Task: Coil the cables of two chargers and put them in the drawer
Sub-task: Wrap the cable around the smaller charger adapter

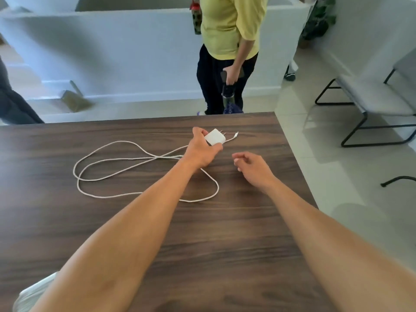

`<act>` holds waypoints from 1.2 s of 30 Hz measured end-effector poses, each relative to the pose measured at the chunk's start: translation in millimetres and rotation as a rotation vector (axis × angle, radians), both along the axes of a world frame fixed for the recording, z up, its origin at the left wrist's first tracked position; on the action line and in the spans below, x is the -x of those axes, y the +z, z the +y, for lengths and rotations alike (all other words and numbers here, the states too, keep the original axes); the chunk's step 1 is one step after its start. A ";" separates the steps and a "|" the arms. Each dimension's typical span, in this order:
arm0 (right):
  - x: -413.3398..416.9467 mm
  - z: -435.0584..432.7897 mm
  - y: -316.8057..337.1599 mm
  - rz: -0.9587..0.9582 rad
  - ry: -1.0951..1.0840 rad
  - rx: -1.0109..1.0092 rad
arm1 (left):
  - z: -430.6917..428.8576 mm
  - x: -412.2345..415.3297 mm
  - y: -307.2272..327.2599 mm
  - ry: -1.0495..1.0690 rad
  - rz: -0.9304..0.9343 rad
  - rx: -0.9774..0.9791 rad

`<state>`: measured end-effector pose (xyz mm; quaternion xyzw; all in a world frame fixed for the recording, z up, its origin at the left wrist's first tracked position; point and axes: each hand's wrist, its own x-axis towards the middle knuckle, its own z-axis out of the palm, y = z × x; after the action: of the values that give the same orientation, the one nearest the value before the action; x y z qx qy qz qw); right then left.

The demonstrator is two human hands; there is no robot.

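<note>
As seen from the head camera, step in hand: picking up the first charger, ahead of any coiling; judged early in the task.
Left hand (202, 150): reaches far across the table, thumb and fingers curled round the white power adapter (215, 137), gripping it at the sides.
Power adapter: near the far edge of the wooden table (225, 244), prongs pointing away; lifted or resting on the wood, cannot tell.
Cable (122, 141): white, sprawls loose on the table to the left of and under the left wrist, in wide crossing loops; not coiled.
Free plug (236, 133): lies just right of the adapter, on the wood.
Right hand (252, 166): hovers low over the table to the right of the left hand, fingers loosely curled, holding and touching nothing.
Second charger: not in view.
Drawer: not in view.
Bystander (231, 23): stands beyond the far edge in a yellow top, apart from the work.
Next move, as a guess: calls for the right hand to catch the cable close to the adapter and lay even loops, crossings undone first so as not to knot, adapter held steady meanwhile.
</note>
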<state>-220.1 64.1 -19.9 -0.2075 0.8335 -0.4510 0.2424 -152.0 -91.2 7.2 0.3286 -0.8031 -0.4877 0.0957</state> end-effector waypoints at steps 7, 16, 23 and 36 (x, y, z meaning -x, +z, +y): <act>-80.4 -14.1 46.5 -0.190 0.123 0.212 | 10.2 -58.9 71.3 0.024 0.278 -0.451; -169.5 -22.1 64.3 -0.007 0.142 0.355 | 15.8 -172.9 94.0 -0.077 0.440 -0.507; -202.7 -22.7 67.2 0.284 0.277 0.132 | 5.9 -230.7 121.1 -0.115 0.484 -0.452; -192.3 -36.2 150.2 0.457 0.429 -0.051 | -25.1 -304.4 97.1 -0.273 0.244 -0.084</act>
<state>-27.9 27.9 130.3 -0.4687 0.8146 -0.3102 0.1435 152.4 -116.3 104.3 0.1587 -0.8017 -0.5654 0.1113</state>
